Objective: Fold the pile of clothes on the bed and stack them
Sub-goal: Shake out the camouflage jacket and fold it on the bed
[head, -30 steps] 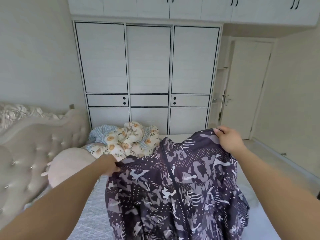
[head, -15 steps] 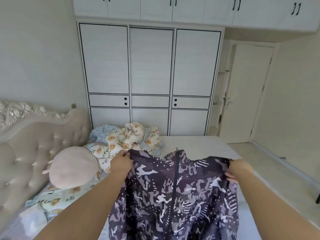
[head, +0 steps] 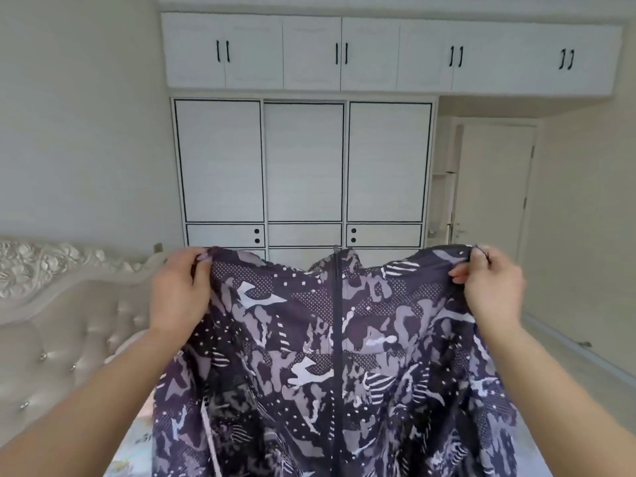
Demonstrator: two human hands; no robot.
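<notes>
A dark purple camouflage-print jacket (head: pixel 330 366) with a zip down its middle hangs spread in front of me, lifted off the bed. My left hand (head: pixel 177 290) grips its upper left corner. Its upper right corner is pinched between the fingers and thumb of my right hand (head: pixel 490 287). The raised jacket hides the pile of other clothes and most of the bed behind it.
A tufted cream headboard (head: pixel 58 315) runs along the left. White wardrobe doors (head: pixel 304 163) stand straight ahead behind the bed. A shut white door (head: pixel 495 191) is at the right, with pale floor (head: pixel 564 366) beside the bed.
Both hands have lifted the jacket higher and pulled it wider apart. It now covers the floral clothes pile and the round pink cushion that showed earlier.
</notes>
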